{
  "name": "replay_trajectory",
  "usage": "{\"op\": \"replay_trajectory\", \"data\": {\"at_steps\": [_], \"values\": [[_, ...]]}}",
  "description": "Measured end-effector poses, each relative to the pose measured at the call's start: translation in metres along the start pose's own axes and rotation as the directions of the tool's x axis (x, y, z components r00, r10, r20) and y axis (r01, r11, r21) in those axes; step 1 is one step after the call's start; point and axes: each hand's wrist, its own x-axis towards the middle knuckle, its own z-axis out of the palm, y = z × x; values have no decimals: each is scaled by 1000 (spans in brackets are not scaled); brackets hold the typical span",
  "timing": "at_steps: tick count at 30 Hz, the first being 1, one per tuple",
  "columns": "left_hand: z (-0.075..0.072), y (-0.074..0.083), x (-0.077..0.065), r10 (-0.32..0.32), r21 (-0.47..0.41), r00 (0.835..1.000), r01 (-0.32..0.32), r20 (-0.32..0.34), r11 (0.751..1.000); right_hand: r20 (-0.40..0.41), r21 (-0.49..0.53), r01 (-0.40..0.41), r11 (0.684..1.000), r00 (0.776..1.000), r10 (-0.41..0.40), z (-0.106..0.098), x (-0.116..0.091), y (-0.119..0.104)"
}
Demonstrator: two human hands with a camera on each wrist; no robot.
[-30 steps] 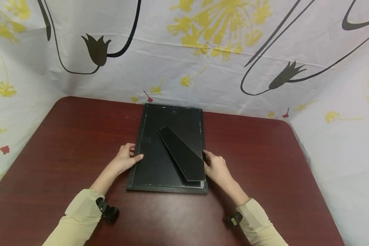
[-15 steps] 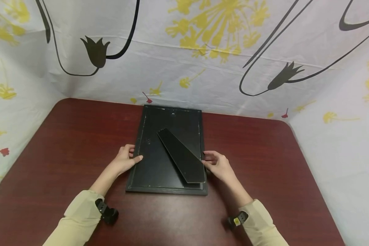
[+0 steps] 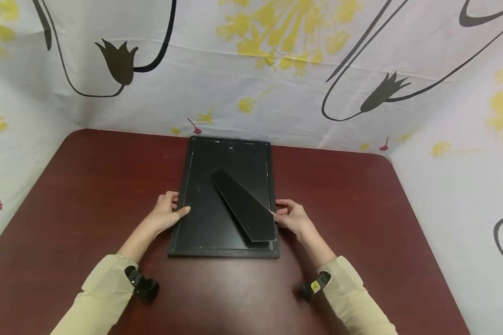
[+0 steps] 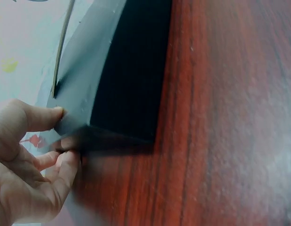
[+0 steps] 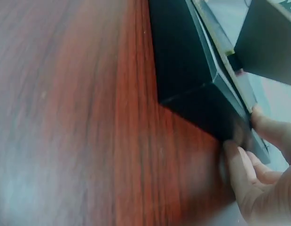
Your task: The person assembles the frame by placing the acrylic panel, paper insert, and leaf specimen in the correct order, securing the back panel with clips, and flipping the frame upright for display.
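Note:
A black picture frame (image 3: 201, 223) lies back side up on the table, its flat easel stand (image 3: 245, 207) slanting across the back panel. My left hand (image 3: 163, 215) holds the left edge, thumb on top of the back and fingers curled at the side. At the opposite edge, my right hand (image 3: 293, 218) grips the frame beside the wide end of the stand. In the right wrist view, the thumb presses the upper rim while the fingers reach low along the side, and the stand (image 5: 267, 42) rises away from the back on a small dark hinge. The front face is hidden.
The frame's far end is close to a white patterned cloth (image 3: 151, 111) hanging behind the dark red wooden table (image 3: 348, 209). Cloth also borders both sides. A small black camera is strapped to each wrist.
My right hand has shifted from partly behind the stand's edge to the frame's right rim, thumb now in view. The left hand keeps its hold. The head view has tilted slightly.

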Motion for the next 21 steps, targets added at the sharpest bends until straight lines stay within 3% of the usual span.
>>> {"op": "replay_trajectory", "data": {"at_steps": [7,10,14,17,19,21], "values": [[-5,3,5,-5,0,1000,5,-7,1000,-51,-17,48,999,998,-49,2,-1,-6],[-3,4,7,-6,-5,1000,6,1,1000,-149,-163,123,979,978,-147,4,-9,-5],[1,4,8,-12,-12,1000,12,4,1000,-210,-366,163,916,945,-252,6,-22,-5],[2,2,6,-20,-15,1000,20,3,1000,-193,-253,151,956,960,-202,9,-29,-5],[1,0,4,-19,-11,1000,19,5,1000,-180,-105,123,987,973,-141,11,-31,-5],[0,-1,1,-14,-12,1000,14,14,1000,-166,37,80,996,983,-73,13,-32,-5]]}}
